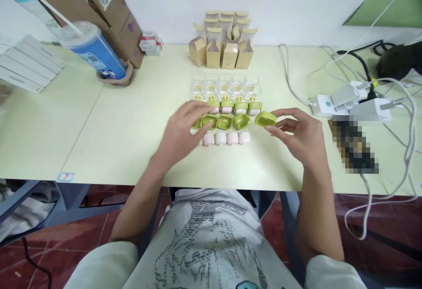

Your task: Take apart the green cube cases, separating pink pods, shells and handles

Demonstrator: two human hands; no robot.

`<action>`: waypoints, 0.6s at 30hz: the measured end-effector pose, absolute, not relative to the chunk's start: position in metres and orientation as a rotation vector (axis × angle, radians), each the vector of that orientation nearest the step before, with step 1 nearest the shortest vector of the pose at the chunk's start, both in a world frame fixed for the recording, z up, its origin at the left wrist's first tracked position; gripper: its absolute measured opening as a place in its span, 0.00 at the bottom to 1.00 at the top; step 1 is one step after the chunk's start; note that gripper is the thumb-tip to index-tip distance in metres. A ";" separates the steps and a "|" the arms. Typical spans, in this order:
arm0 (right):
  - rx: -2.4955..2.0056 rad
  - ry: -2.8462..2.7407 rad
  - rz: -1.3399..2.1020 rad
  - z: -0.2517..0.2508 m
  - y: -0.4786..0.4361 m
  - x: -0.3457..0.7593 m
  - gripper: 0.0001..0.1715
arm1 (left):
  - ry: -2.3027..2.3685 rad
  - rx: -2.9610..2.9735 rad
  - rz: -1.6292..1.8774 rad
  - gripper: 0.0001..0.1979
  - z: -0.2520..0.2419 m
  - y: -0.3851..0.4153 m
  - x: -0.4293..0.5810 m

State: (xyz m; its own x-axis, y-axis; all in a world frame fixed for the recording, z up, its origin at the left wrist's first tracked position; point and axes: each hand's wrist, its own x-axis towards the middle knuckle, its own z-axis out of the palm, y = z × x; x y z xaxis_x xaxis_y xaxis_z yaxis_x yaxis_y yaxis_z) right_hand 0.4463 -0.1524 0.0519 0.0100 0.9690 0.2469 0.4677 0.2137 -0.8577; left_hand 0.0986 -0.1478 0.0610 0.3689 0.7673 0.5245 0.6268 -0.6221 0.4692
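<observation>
Midway between the front and back edges of a pale table [132,148], a tilted green cup [265,118] is gripped by the fingertips of the right hand [301,137], just left of its palm. The row of green cups [224,122] beside it is partly covered at its left end by the left hand [180,130], curved; whether anything is gripped there cannot be told. Pale rounded pieces [220,138] are lined up nearer the front edge.

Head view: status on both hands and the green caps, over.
Right hand: holding a hollow green cap, right of the other caps. Left hand: at the rows' left end, grip unclear. Obstruction: left hand partly hides the pale pieces.
</observation>
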 end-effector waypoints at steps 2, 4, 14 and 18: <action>-1.468 -1.705 0.558 0.043 -0.144 0.456 0.21 | 1.406 2.448 1.011 0.15 0.059 -0.139 0.081; -1.477 -1.825 0.498 0.034 -0.139 0.458 0.18 | 1.487 2.472 0.895 0.14 0.053 -0.132 0.072; -1.559 -2.141 -0.033 0.050 -0.151 0.439 0.17 | 1.651 2.628 0.667 0.12 0.060 -0.150 0.099; -1.644 -2.175 -0.064 0.054 -0.157 0.407 0.19 | 1.943 2.469 0.474 0.11 0.062 -0.160 0.125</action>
